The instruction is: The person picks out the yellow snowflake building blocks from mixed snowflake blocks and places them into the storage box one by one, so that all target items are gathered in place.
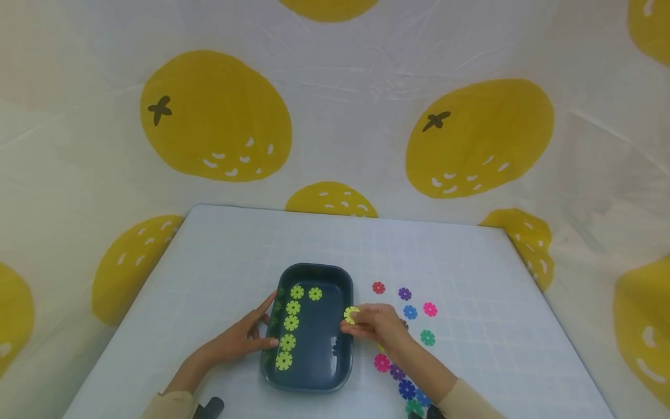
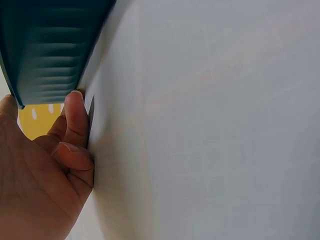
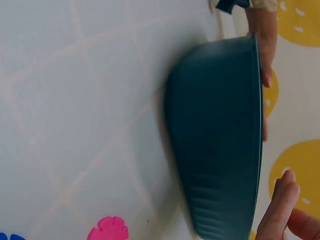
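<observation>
A dark teal tray (image 1: 324, 378) sits on the table, with a column of yellow-green flower-shaped discs (image 1: 291, 323) along its left side and another disc (image 1: 315, 294) beside the top one. My left hand (image 1: 238, 338) holds the tray's left side, thumb over the rim and fingers against the outer wall. Those curled fingers (image 2: 76, 120) show under the tray's ribbed wall in the left wrist view. Over the right rim, my right hand (image 1: 379, 326) pinches a yellow-green flower disc (image 1: 351, 315) between thumb and fingers. In the right wrist view that disc is hidden.
Right of the tray lie loose flower discs: red (image 1: 378, 287), purple (image 1: 405, 294), blue (image 1: 410, 312), pink (image 1: 430, 309) and green (image 1: 427, 337). More, including a dark blue one (image 1: 406, 389), lie near the right forearm, which partly covers them. A fruit-patterned cloth (image 1: 345, 116) hangs behind the table.
</observation>
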### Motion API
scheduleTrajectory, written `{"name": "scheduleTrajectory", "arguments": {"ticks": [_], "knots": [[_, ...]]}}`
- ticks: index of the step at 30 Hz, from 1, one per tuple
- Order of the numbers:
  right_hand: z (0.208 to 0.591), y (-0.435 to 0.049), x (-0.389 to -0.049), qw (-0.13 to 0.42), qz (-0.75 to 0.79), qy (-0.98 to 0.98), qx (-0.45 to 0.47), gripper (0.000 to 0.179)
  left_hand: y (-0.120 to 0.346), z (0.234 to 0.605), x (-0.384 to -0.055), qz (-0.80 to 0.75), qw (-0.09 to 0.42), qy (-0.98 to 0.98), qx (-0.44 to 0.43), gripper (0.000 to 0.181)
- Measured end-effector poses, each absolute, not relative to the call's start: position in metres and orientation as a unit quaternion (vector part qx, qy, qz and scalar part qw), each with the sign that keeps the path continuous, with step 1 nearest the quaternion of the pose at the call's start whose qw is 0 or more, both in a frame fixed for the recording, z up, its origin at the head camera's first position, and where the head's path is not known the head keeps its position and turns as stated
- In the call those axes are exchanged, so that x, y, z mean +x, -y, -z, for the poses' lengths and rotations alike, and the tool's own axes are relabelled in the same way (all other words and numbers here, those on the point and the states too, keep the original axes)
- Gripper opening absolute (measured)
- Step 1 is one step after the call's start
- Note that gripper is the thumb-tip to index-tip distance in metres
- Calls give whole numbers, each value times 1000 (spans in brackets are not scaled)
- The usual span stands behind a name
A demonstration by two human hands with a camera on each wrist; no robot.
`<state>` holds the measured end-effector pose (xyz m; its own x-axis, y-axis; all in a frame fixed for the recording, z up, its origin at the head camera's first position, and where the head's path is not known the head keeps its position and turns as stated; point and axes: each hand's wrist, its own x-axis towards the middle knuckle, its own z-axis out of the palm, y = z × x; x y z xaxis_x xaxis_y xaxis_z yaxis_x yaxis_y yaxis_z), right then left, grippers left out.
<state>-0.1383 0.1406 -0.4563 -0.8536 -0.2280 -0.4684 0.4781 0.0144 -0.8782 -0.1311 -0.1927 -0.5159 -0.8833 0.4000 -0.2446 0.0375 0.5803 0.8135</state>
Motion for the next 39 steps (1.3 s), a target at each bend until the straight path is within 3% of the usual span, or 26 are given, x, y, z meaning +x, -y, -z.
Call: {"name": "scheduleTrajectory", "arguments": {"ticks": [18, 39], "knots": [[446, -124, -157, 284, 655, -699, 53, 33, 192, 514, -131, -443, 208, -862, 132, 97], [438, -100, -180, 289, 660, -691, 51, 33, 191, 514, -129, -441, 201, -867, 118, 98]]}}
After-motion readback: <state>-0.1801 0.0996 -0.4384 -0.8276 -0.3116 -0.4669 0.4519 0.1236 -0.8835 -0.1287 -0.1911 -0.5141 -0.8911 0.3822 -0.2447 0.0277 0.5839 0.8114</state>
